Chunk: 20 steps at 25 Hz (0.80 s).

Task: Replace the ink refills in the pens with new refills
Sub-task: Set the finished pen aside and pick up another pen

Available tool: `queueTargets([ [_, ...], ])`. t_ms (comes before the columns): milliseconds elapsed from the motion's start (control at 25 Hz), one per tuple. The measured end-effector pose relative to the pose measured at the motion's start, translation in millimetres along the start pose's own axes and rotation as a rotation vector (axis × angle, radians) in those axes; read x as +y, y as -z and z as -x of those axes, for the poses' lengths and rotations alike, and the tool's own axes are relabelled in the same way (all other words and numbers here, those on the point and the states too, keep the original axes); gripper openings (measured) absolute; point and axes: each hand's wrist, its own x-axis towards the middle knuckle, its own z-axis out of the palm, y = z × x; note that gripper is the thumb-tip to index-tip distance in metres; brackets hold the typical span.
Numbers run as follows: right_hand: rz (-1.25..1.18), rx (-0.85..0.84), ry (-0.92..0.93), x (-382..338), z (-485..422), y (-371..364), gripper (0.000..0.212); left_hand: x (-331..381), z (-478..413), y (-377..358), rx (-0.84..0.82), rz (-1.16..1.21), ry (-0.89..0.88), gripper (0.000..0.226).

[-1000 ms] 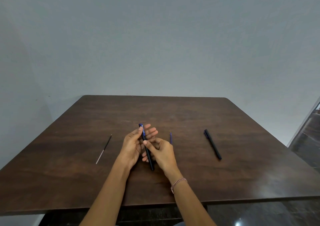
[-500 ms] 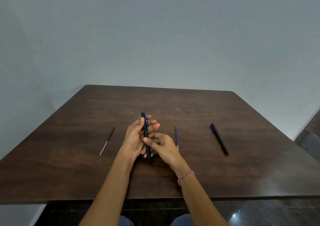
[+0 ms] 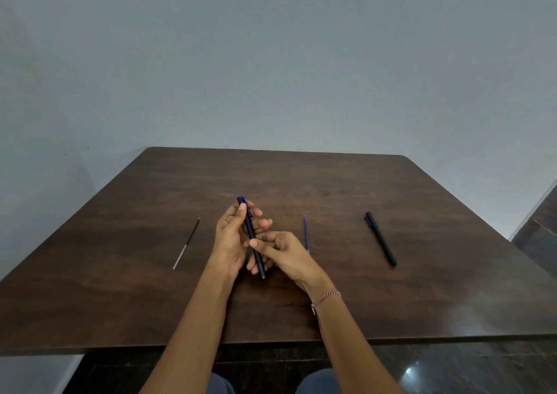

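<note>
A black pen with a blue clip point(image 3: 251, 236) is held above the middle of the dark wooden table point(image 3: 331, 188), its cap end pointing away from me. My left hand point(image 3: 230, 239) holds its upper part, thumb on the cap. My right hand point(image 3: 281, 253) pinches its lower barrel between thumb and fingers. A thin blue refill point(image 3: 306, 233) lies on the table just right of my right hand. A thin black and clear refill point(image 3: 187, 242) lies to the left. A second black capped pen point(image 3: 381, 238) lies further right.
A plain grey wall stands behind the table. The table's front edge point(image 3: 271, 341) runs just above my knees. A dark glossy floor point(image 3: 470, 366) shows at the right.
The view has shifted slightly, so the table sits a little differently in frame. Both hands keep hold of the pen in the same place; the blue refill is more exposed beside my right hand.
</note>
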Motion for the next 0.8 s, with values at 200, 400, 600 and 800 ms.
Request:
queueTargets([
  [200,0.052,-0.022,-0.014,1.4,-0.6,-1.4,0.015,1.6,3.0,-2.4,0.03,0.056,-0.036,0.018],
  [400,0.076,0.005,0.001,4.9,-1.9,-2.9,0.009,4.5,1.4,0.2,0.03,0.047,-0.043,0.015],
  [600,0.085,0.053,0.003,8.0,-3.4,-3.4,0.01,8.8,-5.6,10.6,0.126,0.026,-0.097,0.013],
  [800,0.11,0.117,0.019,8.6,-3.3,-4.3,0.011,14.1,-10.7,23.7,0.359,0.197,-0.229,0.005],
])
